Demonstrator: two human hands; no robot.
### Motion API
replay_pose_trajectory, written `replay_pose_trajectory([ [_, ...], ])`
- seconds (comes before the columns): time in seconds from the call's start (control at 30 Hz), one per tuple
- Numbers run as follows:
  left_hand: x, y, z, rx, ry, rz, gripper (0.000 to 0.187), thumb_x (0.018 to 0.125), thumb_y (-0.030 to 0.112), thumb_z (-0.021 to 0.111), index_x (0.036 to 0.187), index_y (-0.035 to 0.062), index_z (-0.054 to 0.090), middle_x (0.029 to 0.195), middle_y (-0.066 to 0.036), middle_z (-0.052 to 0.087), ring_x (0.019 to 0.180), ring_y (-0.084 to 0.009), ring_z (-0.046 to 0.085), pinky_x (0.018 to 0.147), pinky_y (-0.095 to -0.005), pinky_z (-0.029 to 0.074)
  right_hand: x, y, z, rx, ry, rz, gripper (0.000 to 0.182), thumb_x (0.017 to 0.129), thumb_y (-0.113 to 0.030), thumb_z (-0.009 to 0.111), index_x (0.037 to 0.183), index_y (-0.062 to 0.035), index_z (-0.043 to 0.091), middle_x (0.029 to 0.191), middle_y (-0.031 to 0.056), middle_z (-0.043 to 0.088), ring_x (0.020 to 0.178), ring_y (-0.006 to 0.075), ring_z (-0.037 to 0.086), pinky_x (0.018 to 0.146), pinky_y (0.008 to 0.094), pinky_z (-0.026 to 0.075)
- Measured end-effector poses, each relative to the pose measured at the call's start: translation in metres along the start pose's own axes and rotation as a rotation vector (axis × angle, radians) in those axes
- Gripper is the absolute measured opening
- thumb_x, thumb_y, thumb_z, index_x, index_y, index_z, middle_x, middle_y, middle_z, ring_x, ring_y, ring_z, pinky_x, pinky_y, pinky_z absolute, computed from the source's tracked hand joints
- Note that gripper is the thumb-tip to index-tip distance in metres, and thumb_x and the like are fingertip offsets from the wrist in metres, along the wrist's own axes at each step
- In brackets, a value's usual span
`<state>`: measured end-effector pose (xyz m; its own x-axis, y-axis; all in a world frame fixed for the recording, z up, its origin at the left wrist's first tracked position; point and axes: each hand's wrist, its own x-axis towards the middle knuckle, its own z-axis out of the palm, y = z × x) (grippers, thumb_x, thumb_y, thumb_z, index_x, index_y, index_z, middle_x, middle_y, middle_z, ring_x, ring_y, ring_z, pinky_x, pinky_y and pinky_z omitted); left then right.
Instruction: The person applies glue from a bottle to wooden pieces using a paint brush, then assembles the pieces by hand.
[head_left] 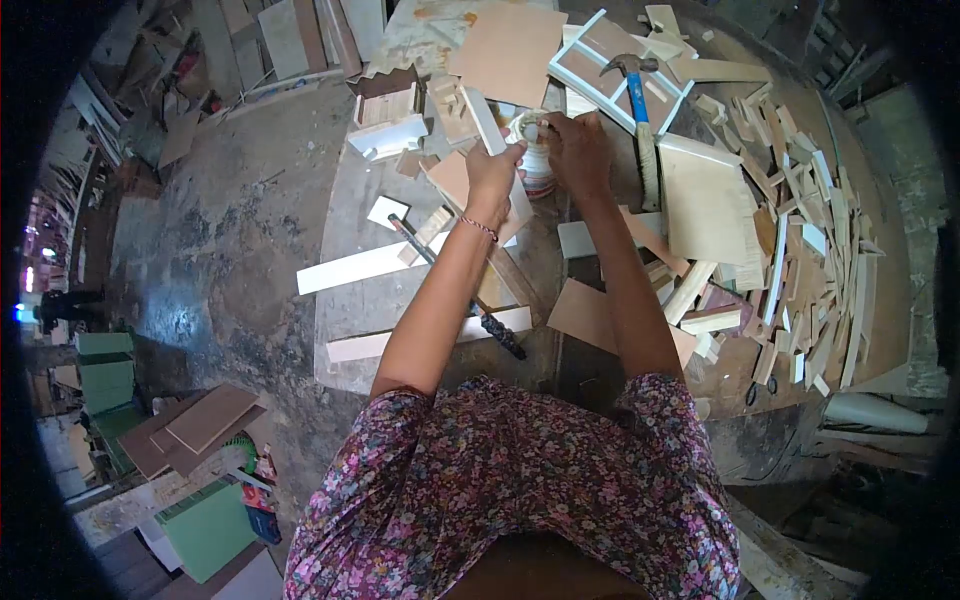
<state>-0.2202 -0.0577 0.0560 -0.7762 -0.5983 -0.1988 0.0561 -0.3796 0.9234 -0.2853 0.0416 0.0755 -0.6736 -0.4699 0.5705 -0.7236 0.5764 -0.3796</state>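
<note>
My left hand [492, 178] is closed around a pale wooden strip [483, 118], which slants past the left side of a white plastic jar [538, 172]. My right hand [582, 155] is at the jar's upper right, with its fingers bent together close to the open rim. Whatever those fingers hold, if anything, is hidden. Below my left wrist lies a dark stick with a black, crusted end [503, 338]. White-faced strips [375, 262] lie around my left forearm. A small wooden box-like piece [388, 112] sits left of the jar.
A claw hammer with a blue handle [637, 92] lies to the right, near a white wooden frame [590, 80]. Heaped wood offcuts [800, 240] cover the table's right side. Scissors [751, 394] lie near its front edge. Green boards [207, 530] stand at lower left.
</note>
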Motion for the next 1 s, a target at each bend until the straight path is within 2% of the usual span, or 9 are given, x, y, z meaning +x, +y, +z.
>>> replay_pose_trajectory([
  [0.2, 0.003, -0.001, 0.003, 0.028, 0.025, 0.017, 0.030, 0.066, -0.001, 0.056, 0.094, -0.0057, 0.045, 0.063, -0.007, 0.051, 0.047, -0.0107, 0.045, 0.040, -0.0222, 0.038, 0.003, 0.006, 0.008, -0.085, 0.008, -0.054, 0.015, 0.066, -0.018, 0.058, 0.078, -0.0104, 0.055, 0.060, 0.0102, 0.050, 0.064, 0.0250, 0.050, 0.054, 0.0390, 0.038],
  [0.3, 0.005, -0.003, 0.004, 0.046, 0.030, 0.038, 0.030, 0.065, 0.002, 0.057, 0.092, -0.0061, 0.047, 0.063, -0.007, 0.051, 0.046, -0.0101, 0.045, 0.039, -0.0214, 0.037, 0.003, 0.001, 0.005, -0.083, -0.023, 0.010, 0.014, 0.067, -0.018, 0.057, 0.078, -0.0107, 0.054, 0.062, 0.0097, 0.051, 0.063, 0.0249, 0.050, 0.055, 0.0394, 0.036],
  [0.53, 0.005, -0.006, 0.001, 0.089, 0.041, 0.077, 0.028, 0.064, 0.003, 0.058, 0.089, -0.0068, 0.049, 0.059, -0.006, 0.050, 0.043, -0.0103, 0.044, 0.037, -0.0218, 0.036, 0.002, 0.002, 0.009, -0.114, 0.021, 0.010, 0.014, 0.068, -0.019, 0.057, 0.078, -0.0098, 0.054, 0.061, 0.0108, 0.051, 0.060, 0.0266, 0.050, 0.054, 0.0402, 0.037],
  [0.83, 0.006, -0.009, 0.002, 0.071, 0.061, 0.054, 0.032, 0.064, 0.003, 0.059, 0.092, -0.0065, 0.049, 0.061, -0.007, 0.051, 0.044, -0.0106, 0.045, 0.038, -0.0224, 0.036, 0.001, 0.000, 0.003, -0.045, 0.039, 0.057, 0.015, 0.069, -0.016, 0.056, 0.081, -0.0073, 0.055, 0.060, 0.0128, 0.051, 0.062, 0.0276, 0.050, 0.056, 0.0399, 0.039],
  [0.93, 0.004, -0.006, 0.000, 0.093, 0.022, 0.050, 0.032, 0.067, 0.006, 0.058, 0.094, -0.0053, 0.049, 0.064, -0.007, 0.052, 0.047, -0.0102, 0.046, 0.039, -0.0224, 0.037, 0.001, -0.002, -0.004, -0.020, 0.083, 0.042, 0.014, 0.069, -0.014, 0.055, 0.081, -0.0065, 0.054, 0.062, 0.0128, 0.052, 0.063, 0.0279, 0.050, 0.057, 0.0406, 0.039],
  [1.0, 0.002, -0.003, -0.001, 0.062, 0.008, 0.036, 0.025, 0.071, 0.011, 0.054, 0.091, -0.0030, 0.049, 0.063, -0.005, 0.050, 0.048, -0.0098, 0.045, 0.040, -0.0222, 0.038, 0.001, -0.005, -0.007, 0.006, 0.090, 0.055, 0.013, 0.069, -0.012, 0.053, 0.081, -0.0058, 0.054, 0.063, 0.0126, 0.053, 0.065, 0.0289, 0.051, 0.059, 0.0416, 0.039],
])
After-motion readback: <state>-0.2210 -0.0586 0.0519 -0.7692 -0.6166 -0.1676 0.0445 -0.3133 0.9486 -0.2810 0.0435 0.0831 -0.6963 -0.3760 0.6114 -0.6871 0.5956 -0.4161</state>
